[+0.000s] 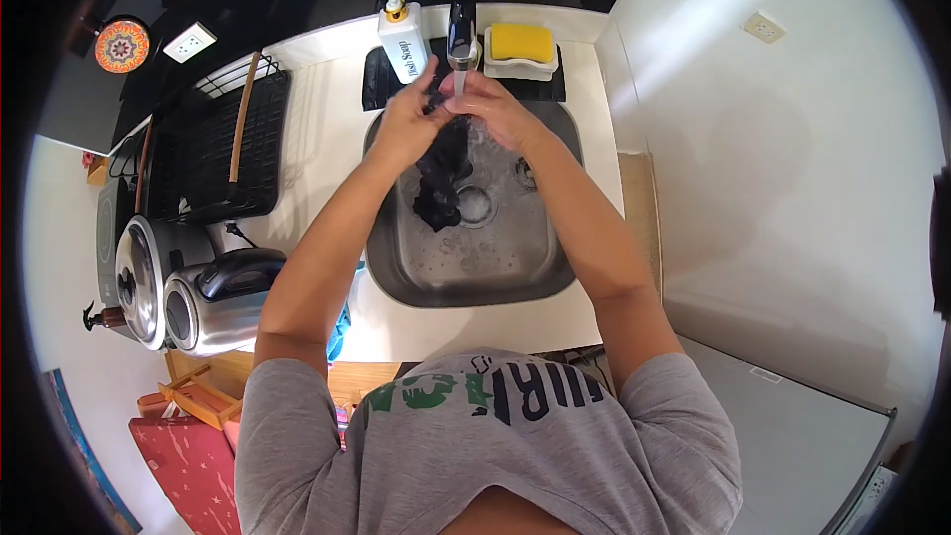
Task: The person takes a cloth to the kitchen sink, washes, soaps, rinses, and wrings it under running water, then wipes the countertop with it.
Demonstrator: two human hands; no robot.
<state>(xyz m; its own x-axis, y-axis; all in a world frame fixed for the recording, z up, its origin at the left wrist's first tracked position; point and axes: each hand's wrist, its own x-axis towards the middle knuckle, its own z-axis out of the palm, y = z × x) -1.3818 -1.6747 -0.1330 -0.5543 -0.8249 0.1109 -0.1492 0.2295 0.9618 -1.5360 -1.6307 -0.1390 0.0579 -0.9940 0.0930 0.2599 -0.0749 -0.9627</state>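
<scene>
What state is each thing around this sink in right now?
Tap: running
Black cloth: wet, bunched, partly in the sink
Left hand, right hand: together at the stream
Sink: wet, not full
Soap bottle: upright
Sponge: on its holder

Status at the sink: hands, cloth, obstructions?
Left hand and right hand at running faucet, exact grips unclear. Black cloth trails below them into sink. Nothing visibly blocking.

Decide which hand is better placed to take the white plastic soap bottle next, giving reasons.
Likely the left hand: it is just in front of the bottle, whereas the right hand is farther across, nearer the yellow rectangular sponge.
</scene>
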